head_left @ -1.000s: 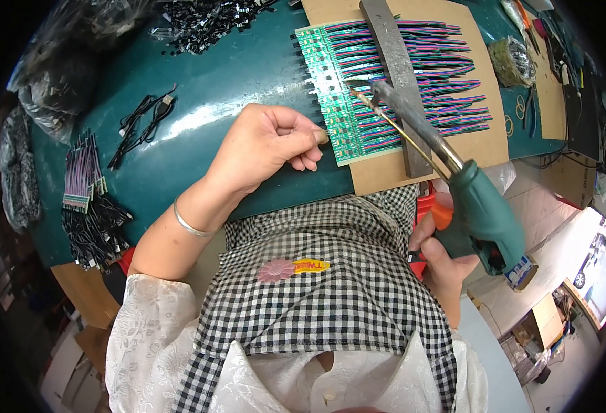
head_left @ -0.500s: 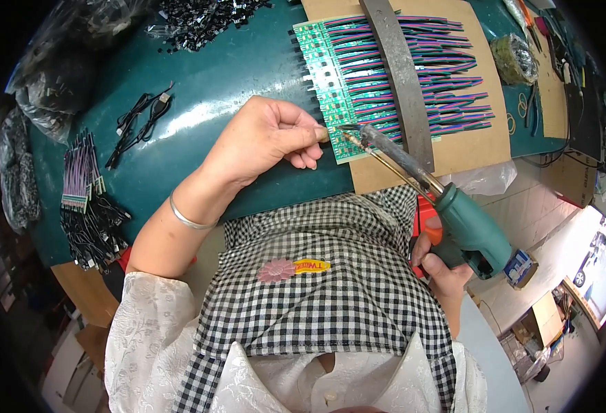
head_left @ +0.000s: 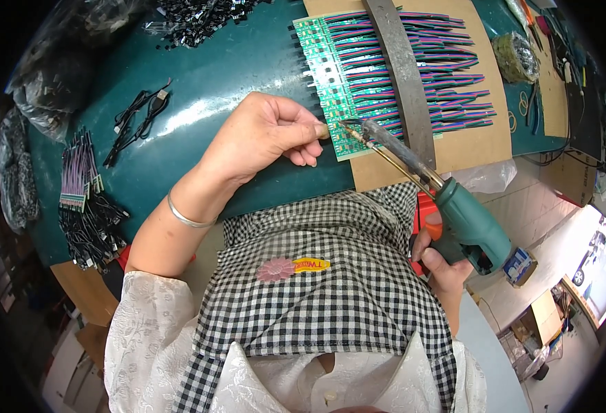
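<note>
My right hand (head_left: 446, 272) is wrapped round the handle of a green soldering gun (head_left: 472, 217) with an orange trigger. Its hot tip and thin feed tube reach the lower part of a green circuit board panel (head_left: 327, 76). Rows of coloured wires (head_left: 454, 124) run rightward from the panel, pinned under a flat metal bar (head_left: 406, 82). At the panel's lower left edge my left hand (head_left: 262, 134) is closed in a pinch; what sits between thumb and finger is too small to make out. Small dark connectors stick out along the panel's left edge.
Brown cardboard (head_left: 482, 148) lies beneath the wires on the green table (head_left: 200, 76). Black cables (head_left: 136, 120) lie to the left, near a finished-looking wire bundle (head_left: 82, 186). A heap of black connectors (head_left: 206, 20) is at the back. Plastic bags (head_left: 48, 76) crowd the far left.
The soldering gun has shifted slightly upward, its tip a little higher along the panel. My left hand has also edged up slightly, still pinching at the panel's edge.
</note>
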A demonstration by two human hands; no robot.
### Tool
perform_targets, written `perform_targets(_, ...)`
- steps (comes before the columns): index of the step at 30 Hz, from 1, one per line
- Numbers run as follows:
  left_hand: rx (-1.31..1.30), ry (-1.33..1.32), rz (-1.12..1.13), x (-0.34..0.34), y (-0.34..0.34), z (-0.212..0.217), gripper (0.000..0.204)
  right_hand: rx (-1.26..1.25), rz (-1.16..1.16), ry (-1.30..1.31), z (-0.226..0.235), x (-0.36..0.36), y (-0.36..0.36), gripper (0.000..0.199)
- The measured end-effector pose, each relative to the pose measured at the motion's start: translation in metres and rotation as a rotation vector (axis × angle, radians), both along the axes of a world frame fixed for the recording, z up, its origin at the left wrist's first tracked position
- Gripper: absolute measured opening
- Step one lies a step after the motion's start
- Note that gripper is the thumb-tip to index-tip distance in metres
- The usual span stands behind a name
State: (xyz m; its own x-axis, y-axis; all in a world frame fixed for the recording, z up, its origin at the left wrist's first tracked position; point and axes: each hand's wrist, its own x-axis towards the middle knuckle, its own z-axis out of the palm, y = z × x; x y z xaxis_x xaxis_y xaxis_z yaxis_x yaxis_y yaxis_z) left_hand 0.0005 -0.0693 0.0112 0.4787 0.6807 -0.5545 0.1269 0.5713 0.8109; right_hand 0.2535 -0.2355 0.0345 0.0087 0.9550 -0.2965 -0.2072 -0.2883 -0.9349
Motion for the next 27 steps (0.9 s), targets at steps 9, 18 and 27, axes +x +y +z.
perform_targets(9,0.003,0.000,0.002,0.0004,-0.0002,0.0002,0.015,-0.029,-0.027,-0.046,0.0007,-0.0019,-0.0005,0.040)
perform_targets(18,0.012,0.000,-0.001,0.0000,-0.0005,-0.0010,0.014,0.028,0.016,-0.083,-0.0055,-0.0045,0.0044,0.029)
perform_targets(27,0.020,0.000,0.018,0.0000,-0.0007,-0.0017,0.014,0.010,-0.047,-0.170,-0.0024,-0.0067,0.0003,0.041)
